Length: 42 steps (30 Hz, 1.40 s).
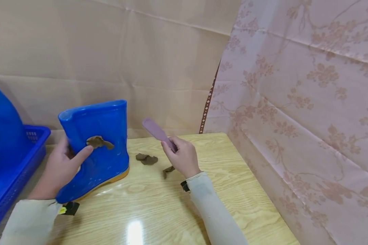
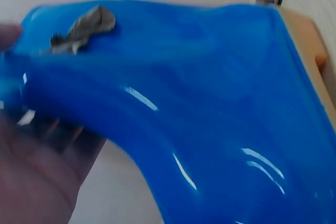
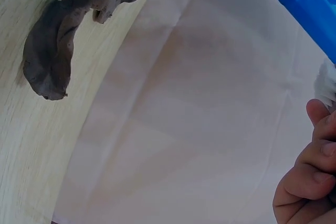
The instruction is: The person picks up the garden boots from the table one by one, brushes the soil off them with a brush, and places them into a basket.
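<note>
A blue rain boot (image 1: 95,163) with an orange-yellow sole stands slightly tilted above the wooden table, toe toward the person. My left hand (image 1: 59,166) grips its shaft from the left, thumb on the near side and the other fingers partly hidden behind it. Brown mud-like clay (image 1: 98,142) sticks to the shaft beside the thumb; the left wrist view shows this lump (image 2: 86,27) too. In my right hand (image 1: 184,156) is a purple brush (image 1: 154,130), held by its handle and apart from the boot. Pale bristles (image 3: 325,82) show in the right wrist view.
Brown clay pieces lie on the wooden table (image 1: 159,204): one piece (image 1: 146,159) right of the boot, another (image 1: 168,171) by the right hand. At the left is a blue basket (image 1: 38,136) with another blue boot (image 1: 3,132). Cloth curtains (image 1: 159,68) hang behind and at right.
</note>
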Each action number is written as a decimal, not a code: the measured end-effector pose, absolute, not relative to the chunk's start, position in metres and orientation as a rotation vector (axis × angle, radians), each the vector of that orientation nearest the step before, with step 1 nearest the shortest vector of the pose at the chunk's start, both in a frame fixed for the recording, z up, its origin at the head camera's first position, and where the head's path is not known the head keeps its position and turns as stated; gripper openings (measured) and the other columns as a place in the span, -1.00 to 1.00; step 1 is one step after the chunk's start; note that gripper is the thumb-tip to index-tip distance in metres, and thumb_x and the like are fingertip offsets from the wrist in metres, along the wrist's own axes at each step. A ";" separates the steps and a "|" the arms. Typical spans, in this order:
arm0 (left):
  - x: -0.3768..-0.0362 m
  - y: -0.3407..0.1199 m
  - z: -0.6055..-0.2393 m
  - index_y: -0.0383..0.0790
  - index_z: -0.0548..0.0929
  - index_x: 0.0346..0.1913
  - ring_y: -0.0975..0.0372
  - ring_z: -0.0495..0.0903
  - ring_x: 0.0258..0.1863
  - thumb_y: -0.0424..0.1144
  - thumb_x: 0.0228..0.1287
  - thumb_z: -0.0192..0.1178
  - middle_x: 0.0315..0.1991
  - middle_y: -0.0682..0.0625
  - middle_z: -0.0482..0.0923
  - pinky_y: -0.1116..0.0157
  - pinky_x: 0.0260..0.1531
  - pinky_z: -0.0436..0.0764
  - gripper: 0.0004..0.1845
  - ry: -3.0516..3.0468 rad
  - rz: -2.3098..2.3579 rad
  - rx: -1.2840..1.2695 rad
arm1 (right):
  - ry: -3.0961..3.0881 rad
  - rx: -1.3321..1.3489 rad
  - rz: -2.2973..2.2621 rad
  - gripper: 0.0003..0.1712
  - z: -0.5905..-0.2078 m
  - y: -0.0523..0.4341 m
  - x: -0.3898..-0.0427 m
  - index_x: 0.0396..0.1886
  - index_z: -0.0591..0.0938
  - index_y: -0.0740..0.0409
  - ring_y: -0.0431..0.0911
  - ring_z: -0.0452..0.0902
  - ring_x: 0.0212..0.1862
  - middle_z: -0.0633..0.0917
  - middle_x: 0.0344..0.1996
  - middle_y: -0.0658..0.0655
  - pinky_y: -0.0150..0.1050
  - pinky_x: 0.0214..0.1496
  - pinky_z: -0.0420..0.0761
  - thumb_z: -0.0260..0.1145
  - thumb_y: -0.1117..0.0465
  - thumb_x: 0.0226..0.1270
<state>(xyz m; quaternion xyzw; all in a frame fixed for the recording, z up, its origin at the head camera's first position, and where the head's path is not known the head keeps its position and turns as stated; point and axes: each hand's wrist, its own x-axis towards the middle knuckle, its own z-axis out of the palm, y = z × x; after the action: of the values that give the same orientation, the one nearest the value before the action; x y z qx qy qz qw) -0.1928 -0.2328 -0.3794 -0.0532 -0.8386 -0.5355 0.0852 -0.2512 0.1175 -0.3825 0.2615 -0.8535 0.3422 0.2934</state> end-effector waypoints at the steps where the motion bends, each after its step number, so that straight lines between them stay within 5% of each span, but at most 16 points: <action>1: -0.193 -0.236 -0.382 0.07 -0.20 0.70 -0.57 0.19 0.37 0.00 0.60 0.09 0.57 -0.45 0.07 -0.60 0.05 0.26 -0.13 -2.511 -1.602 -0.176 | -2.277 0.699 0.910 -0.80 -0.383 0.117 -0.251 -0.26 0.77 0.14 -0.34 0.15 -0.68 0.43 -0.70 -0.10 -0.44 -0.67 0.15 0.37 0.10 0.46; 6: -0.193 -0.252 -0.393 -0.10 -0.15 0.69 -0.48 0.41 0.26 -0.13 0.60 0.11 0.45 -0.50 0.27 -0.53 0.03 0.40 -0.16 -2.577 -1.524 -0.307 | -2.298 0.705 0.913 -0.79 -0.386 0.114 -0.252 -0.24 0.77 0.15 -0.34 0.16 -0.68 0.44 -0.70 -0.10 -0.44 -0.67 0.17 0.36 0.10 0.47; 8: -0.193 -0.257 -0.395 -0.18 -0.05 0.68 -0.18 0.61 0.15 -0.15 0.59 0.13 0.36 -0.46 0.40 -0.43 0.00 0.53 -0.20 -2.605 -1.447 -0.332 | -2.304 0.700 0.912 -0.80 -0.387 0.114 -0.252 -0.24 0.77 0.15 -0.34 0.16 -0.68 0.45 -0.70 -0.10 -0.44 -0.67 0.17 0.37 0.11 0.47; 11: -0.194 -0.260 -0.395 -0.25 0.09 0.64 0.02 0.67 0.05 -0.13 0.59 0.13 0.29 -0.39 0.50 -0.30 -0.03 0.65 -0.27 -2.617 -1.375 -0.338 | -2.308 0.700 0.895 -0.80 -0.388 0.114 -0.252 -0.23 0.78 0.16 -0.34 0.16 -0.68 0.46 -0.70 -0.10 -0.44 -0.67 0.17 0.38 0.11 0.46; 18: -0.198 -0.253 -0.391 -0.32 0.22 0.58 -0.38 0.59 0.12 -0.09 0.61 0.09 0.27 -0.45 0.53 -0.34 0.01 0.56 -0.34 -2.559 -1.380 -0.292 | -2.301 0.707 0.872 -0.79 -0.390 0.115 -0.253 -0.25 0.78 0.18 -0.35 0.16 -0.68 0.46 -0.70 -0.09 -0.44 -0.67 0.17 0.38 0.12 0.46; 27: -0.192 -0.237 -0.377 -0.24 0.28 0.55 -0.32 0.59 0.18 0.01 0.55 0.16 0.28 -0.38 0.56 -0.36 0.06 0.52 -0.32 -2.428 -1.414 -0.030 | -2.311 0.692 0.866 -0.79 -0.388 0.114 -0.252 -0.26 0.77 0.18 -0.34 0.17 -0.69 0.51 -0.69 -0.09 -0.44 -0.67 0.19 0.38 0.11 0.47; 42: -0.184 -0.227 -0.359 -0.16 -0.02 0.67 -0.35 0.54 0.21 0.15 0.50 0.18 0.39 -0.39 0.41 -0.33 -0.01 0.63 -0.08 -2.787 -1.317 -0.341 | -2.263 0.709 0.877 -0.80 -0.391 0.113 -0.254 -0.28 0.77 0.18 -0.34 0.18 -0.68 0.53 -0.68 -0.07 -0.45 -0.68 0.18 0.40 0.13 0.45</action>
<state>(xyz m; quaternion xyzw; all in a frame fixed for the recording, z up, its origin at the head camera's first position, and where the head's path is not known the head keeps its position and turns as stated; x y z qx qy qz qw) -0.1844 -0.2269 -0.3588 -0.1099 -0.8985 -0.4245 0.0205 -0.2543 0.1131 -0.3906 0.2674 -0.8533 0.3306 0.3018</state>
